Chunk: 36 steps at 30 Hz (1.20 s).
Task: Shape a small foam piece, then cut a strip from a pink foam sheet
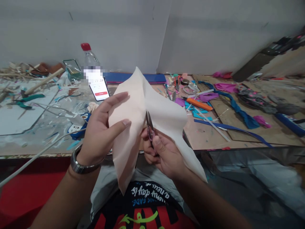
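A large cream sheet (130,111), paper or thin fabric, hangs in front of me above the table's front edge. A slit runs up its middle, and the two halves spread to either side. My left hand (102,127) grips the left half, thumb and fingers on its near face. My right hand (162,149) is closed round the handles of small scissors (149,124). Their blades point up at the top of the slit and look slightly parted. The right half of the sheet lies behind and over my right wrist.
A phone (101,89) leans on a red-capped bottle (89,55) at the back. A blue-and-white power strip (77,127) with a cable, green-handled pliers (28,101), an orange cutter (199,104) and coloured scraps (205,97) crowd the table. A blue strip (233,128) lies right.
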Tool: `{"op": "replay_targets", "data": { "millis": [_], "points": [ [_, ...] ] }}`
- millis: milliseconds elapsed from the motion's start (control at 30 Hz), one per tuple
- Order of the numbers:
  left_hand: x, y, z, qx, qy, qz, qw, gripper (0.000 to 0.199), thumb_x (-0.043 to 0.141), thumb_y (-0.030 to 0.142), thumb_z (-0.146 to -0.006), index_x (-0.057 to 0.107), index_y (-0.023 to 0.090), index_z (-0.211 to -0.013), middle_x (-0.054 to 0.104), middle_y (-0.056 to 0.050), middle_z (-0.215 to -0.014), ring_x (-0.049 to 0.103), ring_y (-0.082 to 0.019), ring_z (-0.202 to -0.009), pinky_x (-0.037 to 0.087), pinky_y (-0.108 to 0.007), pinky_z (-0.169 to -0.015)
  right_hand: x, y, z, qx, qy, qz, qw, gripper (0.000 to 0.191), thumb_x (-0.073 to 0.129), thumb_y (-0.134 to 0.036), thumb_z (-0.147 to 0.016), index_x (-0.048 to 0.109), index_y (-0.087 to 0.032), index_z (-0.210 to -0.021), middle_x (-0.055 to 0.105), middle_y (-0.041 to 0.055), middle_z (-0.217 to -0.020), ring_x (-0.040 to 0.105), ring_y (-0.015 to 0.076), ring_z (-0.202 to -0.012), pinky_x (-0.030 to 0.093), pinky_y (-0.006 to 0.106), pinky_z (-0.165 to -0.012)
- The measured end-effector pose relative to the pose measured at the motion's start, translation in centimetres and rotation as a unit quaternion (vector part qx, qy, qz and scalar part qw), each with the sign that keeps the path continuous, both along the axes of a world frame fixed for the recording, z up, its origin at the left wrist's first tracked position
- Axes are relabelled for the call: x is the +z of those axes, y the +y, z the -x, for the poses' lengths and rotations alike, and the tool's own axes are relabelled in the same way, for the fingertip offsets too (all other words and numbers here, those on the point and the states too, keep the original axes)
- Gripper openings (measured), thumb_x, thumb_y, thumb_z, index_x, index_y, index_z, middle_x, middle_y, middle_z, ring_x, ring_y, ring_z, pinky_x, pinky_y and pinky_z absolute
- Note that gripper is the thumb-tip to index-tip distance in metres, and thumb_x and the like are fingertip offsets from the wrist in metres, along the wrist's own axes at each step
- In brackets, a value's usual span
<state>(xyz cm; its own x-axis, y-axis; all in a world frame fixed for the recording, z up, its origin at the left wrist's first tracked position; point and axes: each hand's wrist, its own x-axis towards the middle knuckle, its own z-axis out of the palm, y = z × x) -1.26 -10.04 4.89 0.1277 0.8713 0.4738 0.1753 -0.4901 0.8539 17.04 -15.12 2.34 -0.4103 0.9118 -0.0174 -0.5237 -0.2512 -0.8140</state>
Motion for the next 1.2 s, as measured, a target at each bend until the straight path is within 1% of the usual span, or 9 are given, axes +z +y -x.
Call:
{"op": "replay_targets", "data": {
  "millis": [67, 133, 333, 500, 633, 767, 933, 1033, 1200],
  "points": [
    [-0.2, 1.7, -0.2, -0.002, -0.016, -0.012, 1.0, 0.053, 0.069, 0.025, -0.085, 0.057, 0.027, -0.136, 0.058, -0.005, -0.143, 0.053, -0.028, -0.135, 0.047, -0.047, -0.114, 0.1, 1.0, -0.1, -0.001, -0.02, 0.002, 1.0, 0.039, 0.067, -0.056, -0.089, 0.056, -0.021, -0.101, 0.035, -0.0089, -0.062, 0.021, 0.004, -0.045, 0.015, 0.019, -0.041],
    [-0.2, 3.8, -0.4, -0.006, -0.026, -0.025, 0.999, 0.048, 0.069, 0.024, -0.085, 0.059, 0.026, -0.131, 0.061, -0.005, -0.139, 0.054, -0.028, -0.134, 0.048, -0.048, -0.112, 0.1, 2.5, -0.2, -0.036, -0.03, -0.008, 0.999, 0.038, 0.067, -0.054, -0.089, 0.056, -0.02, -0.102, 0.035, -0.0093, -0.061, 0.02, 0.0034, -0.044, 0.013, 0.019, -0.041],
    [0.3, 10.1, -1.5, 0.014, -0.024, -0.08, 0.996, 0.026, 0.069, 0.024, -0.084, 0.068, 0.02, -0.11, 0.071, -0.007, -0.116, 0.065, -0.024, -0.115, 0.054, -0.042, -0.104, -0.2, 7.4, 0.0, -0.096, -0.053, -0.051, 0.993, 0.034, 0.062, -0.052, -0.091, 0.054, -0.022, -0.103, 0.038, -0.0097, -0.061, 0.021, 0.0029, -0.039, 0.012, 0.02, -0.041],
    [-0.6, 14.4, -1.2, 0.051, -0.002, -0.138, 0.989, 0.042, 0.075, 0.025, -0.078, 0.065, 0.021, -0.119, 0.068, -0.007, -0.123, 0.064, -0.026, -0.118, 0.052, -0.042, -0.106, 0.4, 10.8, 0.6, -0.108, -0.057, -0.075, 0.99, 0.031, 0.058, -0.053, -0.093, 0.05, -0.024, -0.101, 0.038, -0.0107, -0.06, 0.023, 0.0042, -0.037, 0.014, 0.019, -0.04],
    [-2.3, 17.0, -0.2, 0.103, -0.003, -0.165, 0.981, 0.057, 0.078, 0.028, -0.077, 0.06, 0.026, -0.131, 0.062, -0.006, -0.137, 0.057, -0.026, -0.13, 0.043, -0.043, -0.115, 0.3, 13.4, 1.2, -0.065, -0.069, -0.081, 0.992, 0.025, 0.053, -0.049, -0.096, 0.05, -0.025, -0.101, 0.039, -0.0107, -0.059, 0.023, 0.005, -0.038, 0.016, 0.019, -0.04],
    [-3.4, 17.7, 0.5, 0.131, -0.008, -0.138, 0.982, 0.063, 0.08, 0.032, -0.076, 0.057, 0.025, -0.135, 0.058, -0.008, -0.142, 0.054, -0.027, -0.134, 0.04, -0.044, -0.118, -0.6, 14.6, 1.5, -0.041, -0.119, -0.104, 0.987, 0.025, 0.054, -0.049, -0.096, 0.051, -0.025, -0.102, 0.038, -0.0104, -0.061, 0.022, 0.0054, -0.041, 0.017, 0.018, -0.041],
    [-3.4, 17.4, 0.0, 0.115, -0.016, -0.111, 0.987, 0.061, 0.076, 0.024, -0.079, 0.055, 0.022, -0.136, 0.058, -0.011, -0.143, 0.056, -0.025, -0.132, 0.041, -0.043, -0.116, -1.9, 14.8, 0.8, -0.001, -0.161, -0.132, 0.978, 0.03, 0.055, -0.052, -0.095, 0.056, -0.023, -0.105, 0.039, -0.0089, -0.064, 0.025, 0.0056, -0.046, 0.019, 0.017, -0.044],
    [-3.4, 17.3, -0.6, 0.102, -0.01, -0.099, 0.99, 0.062, 0.074, 0.021, -0.078, 0.054, 0.022, -0.137, 0.057, -0.012, -0.144, 0.054, -0.026, -0.134, 0.039, -0.045, -0.118, -2.4, 15.5, 0.1, -0.015, -0.182, -0.111, 0.977, 0.033, 0.059, -0.053, -0.092, 0.057, -0.023, -0.106, 0.041, -0.0087, -0.064, 0.028, 0.0055, -0.047, 0.02, 0.017, -0.044],
    [-3.8, 16.5, -1.2, 0.126, -0.005, -0.065, 0.99, 0.061, 0.072, 0.019, -0.078, 0.056, 0.02, -0.136, 0.054, -0.013, -0.146, 0.051, -0.028, -0.137, 0.035, -0.049, -0.12, -3.2, 16.5, -0.6, -0.047, -0.17, -0.043, 0.983, 0.034, 0.063, -0.053, -0.088, 0.051, -0.025, -0.102, 0.041, -0.0112, -0.061, 0.027, 0.0044, -0.041, 0.017, 0.015, -0.04]
  ]
}}
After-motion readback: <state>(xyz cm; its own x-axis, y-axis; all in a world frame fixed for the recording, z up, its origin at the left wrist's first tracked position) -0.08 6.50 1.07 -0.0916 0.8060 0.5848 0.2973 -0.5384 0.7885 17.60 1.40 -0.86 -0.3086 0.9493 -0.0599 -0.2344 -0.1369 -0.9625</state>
